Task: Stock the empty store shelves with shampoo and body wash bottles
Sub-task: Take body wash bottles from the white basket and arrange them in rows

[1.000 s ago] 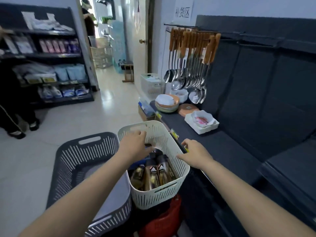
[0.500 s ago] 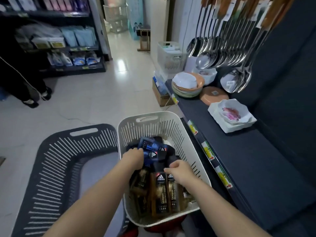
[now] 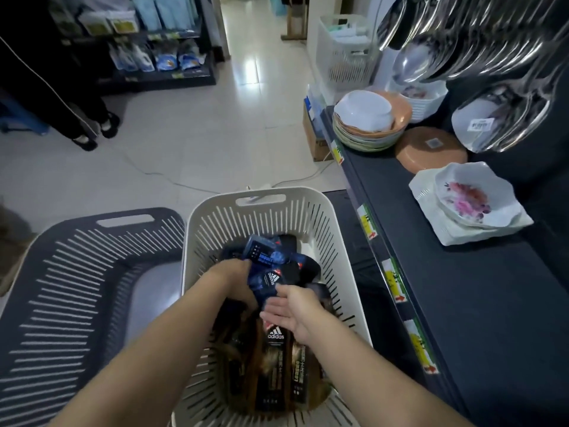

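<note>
At blue bottle [image 3: 268, 280], right hand [image 3: 291, 312] now

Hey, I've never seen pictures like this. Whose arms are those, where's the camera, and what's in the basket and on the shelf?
No machine here: a person wears a wide-angle camera on the head, so you look down along their two bare arms. Both hands reach into a white basket of bottles, blue ones at the far end, brown bottles nearer the person. The left hand curls around a blue bottle; the right hand, fingers fairly straight, touches it from the other side. A dark grey basket stands to the left. On the dark shelf to the right sit a stack of bowls and a flowered bowl, with steel ladles hanging above.
</note>
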### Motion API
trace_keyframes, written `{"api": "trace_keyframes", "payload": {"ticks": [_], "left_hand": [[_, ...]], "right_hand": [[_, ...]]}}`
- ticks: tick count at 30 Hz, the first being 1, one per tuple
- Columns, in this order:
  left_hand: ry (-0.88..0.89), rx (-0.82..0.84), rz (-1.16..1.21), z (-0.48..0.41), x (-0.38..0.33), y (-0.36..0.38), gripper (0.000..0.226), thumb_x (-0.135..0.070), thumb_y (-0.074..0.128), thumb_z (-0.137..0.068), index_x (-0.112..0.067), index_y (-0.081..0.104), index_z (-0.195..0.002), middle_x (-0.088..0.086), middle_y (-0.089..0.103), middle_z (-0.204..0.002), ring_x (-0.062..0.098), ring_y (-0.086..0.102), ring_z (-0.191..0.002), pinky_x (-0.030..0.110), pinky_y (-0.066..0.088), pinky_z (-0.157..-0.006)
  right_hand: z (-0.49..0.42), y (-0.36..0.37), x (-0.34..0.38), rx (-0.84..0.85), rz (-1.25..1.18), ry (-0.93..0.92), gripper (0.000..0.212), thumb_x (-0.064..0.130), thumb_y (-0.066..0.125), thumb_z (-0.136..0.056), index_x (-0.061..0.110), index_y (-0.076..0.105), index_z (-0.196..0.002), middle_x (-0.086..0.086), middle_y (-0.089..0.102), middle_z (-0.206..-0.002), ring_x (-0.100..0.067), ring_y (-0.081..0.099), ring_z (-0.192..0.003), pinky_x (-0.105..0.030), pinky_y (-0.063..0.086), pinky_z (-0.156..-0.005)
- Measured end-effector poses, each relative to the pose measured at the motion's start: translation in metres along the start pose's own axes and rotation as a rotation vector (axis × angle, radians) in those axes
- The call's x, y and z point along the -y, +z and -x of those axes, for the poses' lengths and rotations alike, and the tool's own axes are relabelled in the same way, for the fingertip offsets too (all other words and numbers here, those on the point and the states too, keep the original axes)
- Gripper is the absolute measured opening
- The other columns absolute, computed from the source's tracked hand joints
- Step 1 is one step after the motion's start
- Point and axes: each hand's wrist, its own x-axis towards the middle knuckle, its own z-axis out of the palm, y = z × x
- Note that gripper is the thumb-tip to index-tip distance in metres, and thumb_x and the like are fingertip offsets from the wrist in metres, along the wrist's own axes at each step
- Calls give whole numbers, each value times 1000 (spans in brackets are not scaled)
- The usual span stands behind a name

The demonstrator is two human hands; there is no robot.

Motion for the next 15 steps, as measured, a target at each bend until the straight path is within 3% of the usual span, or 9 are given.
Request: {"api": "trace_keyframes", "payload": {"ticks": [2,4,6,8,10,12,15], "left_hand": [[22,-31,42,9,0,-3,80,-59,79,-56,-17,56,-120,1,62,-118,21,60,-103,29,48,-81],[46,-163,131,21,0,-11,76,-61,78,-49,-19,61,-110,-1,65,-106,20,61,-92,29,50,-75],[67,-286,379,31,-2,-16,57,-51,82,-49,-23,61,-95,-7,65,-88,14,61,-78,24,47,-63],[105,-359,691,45,-11,-20,40,-37,87,-56,-26,59,-83,-12,64,-78,8,61,-71,14,43,-55],[198,-373,875,52,-23,-22,45,-45,87,-57,-22,62,-86,-9,67,-80,9,63,-72,16,47,-59],[330,-400,906,56,-29,-25,49,-63,76,-61,-20,66,-83,-6,67,-76,12,63,-69,28,49,-62],[332,-660,935,35,-22,-27,33,-51,52,-76,-20,63,-73,-10,59,-71,8,55,-71,31,42,-65]], "right_hand": [[-3,1,3,6,6,-21,59,35,63,-93,-6,47,-132,-19,64,-101,-28,66,-83,-36,60,-64],[-5,2,11,9,10,-55,67,52,64,-87,2,49,-129,-17,61,-107,-29,64,-89,-37,60,-62],[-3,3,22,-17,72,-134,81,68,67,-74,12,48,-130,-14,60,-115,-32,65,-95,-39,61,-59],[-4,6,34,-3,81,-194,97,76,72,-58,16,51,-132,-10,65,-119,-31,67,-99,-41,61,-65],[3,8,47,66,-41,-225,76,67,70,-70,14,61,-124,-10,71,-113,-29,70,-93,-43,60,-76],[12,3,62,116,-131,-287,55,53,67,-82,8,67,-113,-16,72,-107,-32,70,-89,-46,57,-83],[18,-14,73,40,-55,-413,46,46,70,-82,11,65,-111,-19,70,-108,-36,69,-94,-53,54,-89]]}}
